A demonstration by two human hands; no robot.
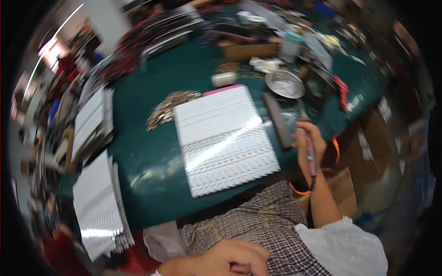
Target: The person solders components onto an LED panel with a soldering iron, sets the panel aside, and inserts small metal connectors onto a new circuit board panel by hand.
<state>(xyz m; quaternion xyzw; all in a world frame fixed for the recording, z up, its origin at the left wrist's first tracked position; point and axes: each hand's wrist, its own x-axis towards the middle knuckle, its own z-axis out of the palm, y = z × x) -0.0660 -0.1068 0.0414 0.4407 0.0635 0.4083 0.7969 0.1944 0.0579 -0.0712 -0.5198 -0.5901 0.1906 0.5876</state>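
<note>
Pen-shaped tool (311, 156) held at the green table's (152, 154) near right edge.
The right hand (314, 142) closes its fingers round it, near a metal dish (284, 85); the left hand (235, 257) curls over the checked cloth (248, 223), its grip impossible to tell. Silvery sheets (223, 133) lie on the glossy top; a pale pillar (109, 25) stands beyond.
</note>
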